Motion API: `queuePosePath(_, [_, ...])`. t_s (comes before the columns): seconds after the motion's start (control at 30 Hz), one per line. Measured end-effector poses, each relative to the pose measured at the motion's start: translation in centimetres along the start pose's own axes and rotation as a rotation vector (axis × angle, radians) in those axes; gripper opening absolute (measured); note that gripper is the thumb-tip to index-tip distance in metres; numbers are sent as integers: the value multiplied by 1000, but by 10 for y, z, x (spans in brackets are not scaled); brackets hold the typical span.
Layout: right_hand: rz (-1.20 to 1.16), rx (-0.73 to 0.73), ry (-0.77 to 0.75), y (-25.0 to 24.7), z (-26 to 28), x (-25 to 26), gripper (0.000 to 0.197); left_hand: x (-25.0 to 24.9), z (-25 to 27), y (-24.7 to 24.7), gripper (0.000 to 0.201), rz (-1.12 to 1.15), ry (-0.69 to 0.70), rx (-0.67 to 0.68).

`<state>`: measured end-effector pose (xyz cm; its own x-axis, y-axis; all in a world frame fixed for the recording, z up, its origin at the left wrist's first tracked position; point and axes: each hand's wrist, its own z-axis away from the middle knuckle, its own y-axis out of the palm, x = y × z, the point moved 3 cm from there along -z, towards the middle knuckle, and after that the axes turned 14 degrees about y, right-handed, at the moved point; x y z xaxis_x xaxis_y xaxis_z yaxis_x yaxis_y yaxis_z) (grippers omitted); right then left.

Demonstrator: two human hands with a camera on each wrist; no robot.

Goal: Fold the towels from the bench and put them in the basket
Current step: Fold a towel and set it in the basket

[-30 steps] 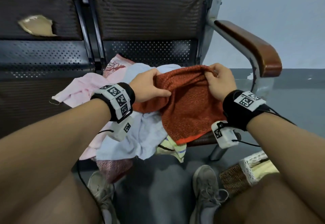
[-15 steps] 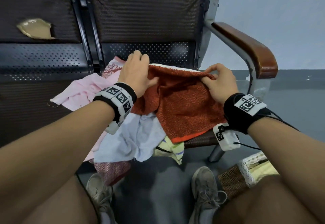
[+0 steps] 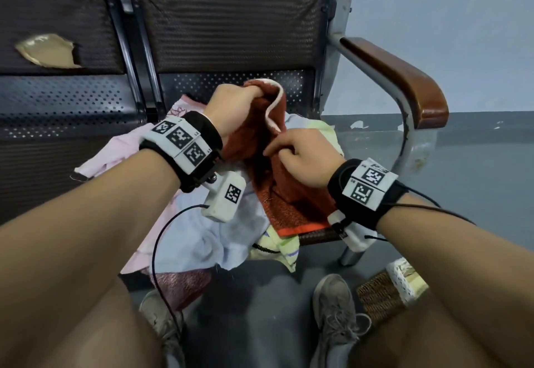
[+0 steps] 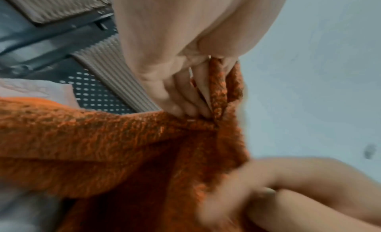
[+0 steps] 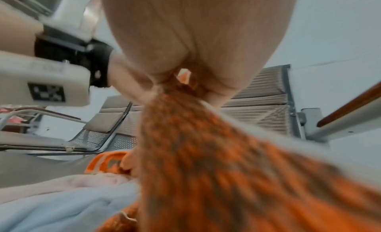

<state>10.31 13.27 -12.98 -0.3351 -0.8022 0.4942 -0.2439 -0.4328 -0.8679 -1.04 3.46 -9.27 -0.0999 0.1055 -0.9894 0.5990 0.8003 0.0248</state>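
Hands (image 3: pixel 231 110) closer, towel (image 3: pixel 271 165) bunched.

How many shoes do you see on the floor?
2. The left shoe sits on the floor under the hanging towels, partly hidden by the leg. The right shoe is beside the wicker basket. Both are grey sneakers.

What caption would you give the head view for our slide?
Both hands, left hand and right hand, grip an orange towel above a towel pile on the bench.
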Motion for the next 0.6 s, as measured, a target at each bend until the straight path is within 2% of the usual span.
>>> queuePosePath(0.07, [-46, -113, 88, -1, -5, 3, 30, -7, 5, 10, 24, 42, 89, 61])
queuePosePath(0.13, [-108, -242, 160, -6, -13, 4, 36, -11, 4, 15, 30, 14, 173, 106])
queuePosePath(0.2, [-187, -323, 234, -9, -21, 4, 38, -12, 2, 17, 37, -61, 230, 129])
queuePosePath(0.27, [-223, -378, 253, -10, -26, 4, 32, -11, 0, 15, 37, -97, 254, 123])
queuePosePath(0.37, [-227, -349, 206, -5, -32, 7, 18, -11, -5, 5, 49, -228, 273, 48])
queuePosePath(0.43, [-341, -276, 203, 0, -36, 5, 20, -7, -9, -3, 55, -231, 259, -10])
queuePosePath(0.53, [-669, -194, 296, 2, -37, 7, 21, 6, -15, -16, 43, -153, 150, -121])
queuePosePath(0.6, [-666, -205, 335, 1, -37, 13, 20, 15, -17, -21, 35, -51, 76, -164])
